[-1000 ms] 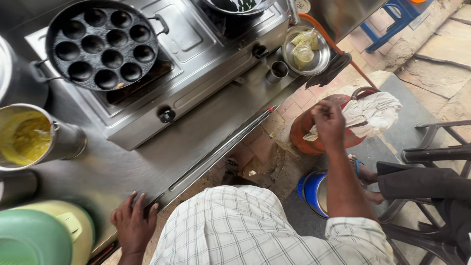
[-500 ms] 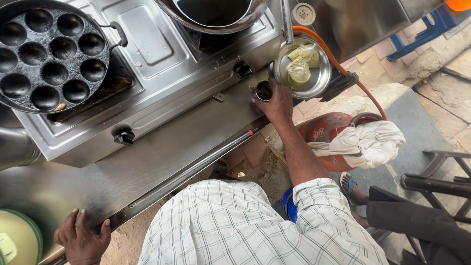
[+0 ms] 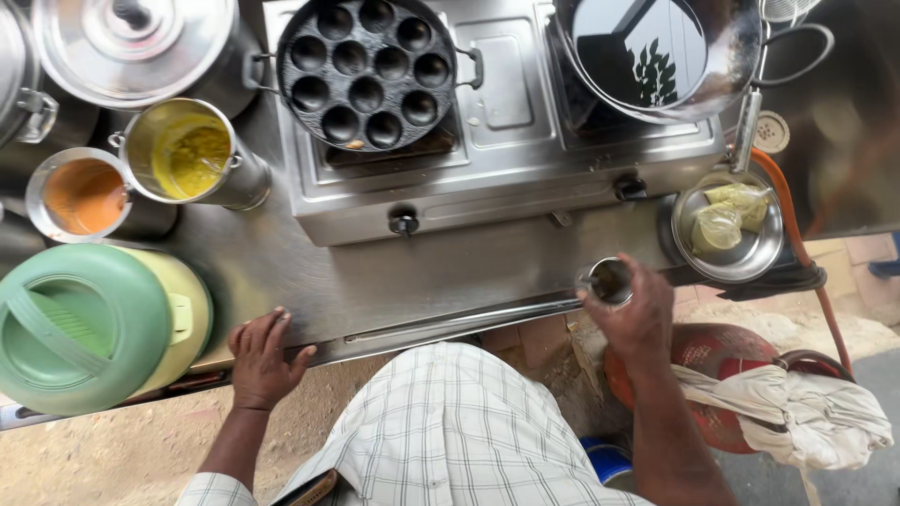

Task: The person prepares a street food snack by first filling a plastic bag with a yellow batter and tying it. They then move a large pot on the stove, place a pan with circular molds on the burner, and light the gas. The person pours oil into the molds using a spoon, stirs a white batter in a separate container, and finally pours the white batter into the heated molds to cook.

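My right hand [image 3: 636,314] grips a small steel cup [image 3: 611,279] at the front edge of the steel counter [image 3: 422,281], right of my body. My left hand [image 3: 262,361] lies flat on the counter's front edge with fingers spread, holding nothing, next to a green-lidded yellow container [image 3: 94,323]. A two-burner steel stove [image 3: 497,141] stands behind the counter strip. On its left burner sits a black cast-iron pan with several round hollows [image 3: 367,70]. A wide dark wok [image 3: 656,56] rests on the right burner.
A steel bowl with plastic pouches [image 3: 731,230] sits at the counter's right end. Steel pots of yellow batter [image 3: 187,155] and orange sauce [image 3: 84,195] stand left, with a lidded pot [image 3: 131,42] behind. A red gas cylinder draped in white cloth [image 3: 750,398] stands below right.
My right hand rose from the cloth on the cylinder to the counter and closed on the small cup. The view swung left. My left hand stays on the counter edge.
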Available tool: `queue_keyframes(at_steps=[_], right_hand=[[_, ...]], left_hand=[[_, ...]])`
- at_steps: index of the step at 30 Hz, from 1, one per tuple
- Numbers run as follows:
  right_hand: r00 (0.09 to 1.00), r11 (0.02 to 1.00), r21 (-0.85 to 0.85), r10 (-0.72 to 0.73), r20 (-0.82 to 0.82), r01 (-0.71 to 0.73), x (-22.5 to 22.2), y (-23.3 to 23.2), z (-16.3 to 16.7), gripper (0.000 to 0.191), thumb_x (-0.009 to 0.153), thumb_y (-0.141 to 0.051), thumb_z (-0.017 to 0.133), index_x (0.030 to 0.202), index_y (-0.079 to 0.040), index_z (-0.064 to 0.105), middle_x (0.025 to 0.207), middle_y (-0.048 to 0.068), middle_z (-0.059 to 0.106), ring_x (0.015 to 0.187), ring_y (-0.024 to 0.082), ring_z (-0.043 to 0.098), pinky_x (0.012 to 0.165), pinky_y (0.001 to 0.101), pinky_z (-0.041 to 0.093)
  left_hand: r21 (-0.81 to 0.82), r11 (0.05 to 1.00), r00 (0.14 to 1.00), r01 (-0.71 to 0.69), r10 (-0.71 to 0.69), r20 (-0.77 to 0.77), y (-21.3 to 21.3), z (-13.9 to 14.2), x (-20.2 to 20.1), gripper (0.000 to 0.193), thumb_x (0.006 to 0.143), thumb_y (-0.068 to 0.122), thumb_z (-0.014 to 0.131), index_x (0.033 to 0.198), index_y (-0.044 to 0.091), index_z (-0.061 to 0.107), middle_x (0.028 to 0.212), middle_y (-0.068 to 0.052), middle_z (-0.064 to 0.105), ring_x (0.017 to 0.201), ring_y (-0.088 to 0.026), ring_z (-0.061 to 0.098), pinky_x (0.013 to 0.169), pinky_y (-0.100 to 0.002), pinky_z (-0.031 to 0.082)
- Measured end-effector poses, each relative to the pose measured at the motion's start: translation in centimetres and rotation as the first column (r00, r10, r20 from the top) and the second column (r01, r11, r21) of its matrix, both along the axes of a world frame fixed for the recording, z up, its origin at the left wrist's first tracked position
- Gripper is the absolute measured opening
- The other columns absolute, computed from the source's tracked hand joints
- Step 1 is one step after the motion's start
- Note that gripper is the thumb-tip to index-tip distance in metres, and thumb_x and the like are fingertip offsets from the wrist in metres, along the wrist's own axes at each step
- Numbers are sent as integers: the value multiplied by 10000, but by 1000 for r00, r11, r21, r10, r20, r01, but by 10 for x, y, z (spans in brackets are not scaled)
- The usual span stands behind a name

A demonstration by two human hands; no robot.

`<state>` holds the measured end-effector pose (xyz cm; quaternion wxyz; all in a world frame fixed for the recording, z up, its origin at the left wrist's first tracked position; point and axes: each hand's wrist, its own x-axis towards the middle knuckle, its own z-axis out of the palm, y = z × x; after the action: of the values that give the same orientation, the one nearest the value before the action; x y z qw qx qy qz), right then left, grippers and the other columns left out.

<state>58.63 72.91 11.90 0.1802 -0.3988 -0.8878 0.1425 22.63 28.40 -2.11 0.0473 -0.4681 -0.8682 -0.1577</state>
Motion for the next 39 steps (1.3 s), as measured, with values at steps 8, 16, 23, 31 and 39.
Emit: queue_keyframes(at_steps=[8, 16, 23, 31, 39], right_hand=[[893, 880, -157, 435, -116, -449, -133, -120, 19, 837, 794, -601, 799, 1406, -81, 562, 1344, 168, 622, 1287, 355, 549, 1094, 499, 397], [691, 681, -122, 718, -85, -722, -224, -163, 41, 890, 779, -597, 821, 1458, -106, 519, 1362, 112, 595, 1282, 301, 547, 1086, 481, 384], [570, 545, -215, 818, -75, -810, -249, -142, 63, 941, 753, -529, 867, 1532, -167, 484, 1372, 80, 556, 1261, 254, 560, 1102, 432, 413], [387, 418, 129, 897, -213, -899, -250, -131, 80, 822, 756, -523, 861, 1450, -192, 571, 1175, 63, 590, 1084, 233, 559, 968, 422, 422], [322, 357, 144, 921, -218, -923, -255, -144, 77, 255, 844, -248, 856, 1088, -224, 786, 855, -49, 647, 819, 154, 596, 742, 359, 422]], left_hand=[[414, 881, 895, 230, -358, 265, 73, 56, 30, 978, 761, 320, 887, 1532, 77, 337, 1532, -130, 497, 1368, -309, 504, 1230, -520, 239], [570, 773, 844, 279, -481, 239, 109, 106, 11, 1174, 690, 209, 908, 1606, 97, 183, 1563, -144, 480, 1391, -340, 525, 1254, -572, 225], [664, 730, 920, 162, -355, 167, 113, 102, 16, 1147, 781, 254, 939, 1630, 141, 177, 1475, -76, 573, 1325, -262, 600, 1252, -556, 250], [683, 728, 950, 65, -254, 180, 120, 116, 11, 1184, 792, 266, 939, 1646, 132, 130, 1491, -72, 583, 1376, -213, 587, 1259, -516, 227], [683, 723, 961, 107, -251, 116, 117, 129, -6, 1223, 721, 293, 938, 1627, 128, 133, 1492, -78, 580, 1364, -235, 597, 1242, -521, 207]])
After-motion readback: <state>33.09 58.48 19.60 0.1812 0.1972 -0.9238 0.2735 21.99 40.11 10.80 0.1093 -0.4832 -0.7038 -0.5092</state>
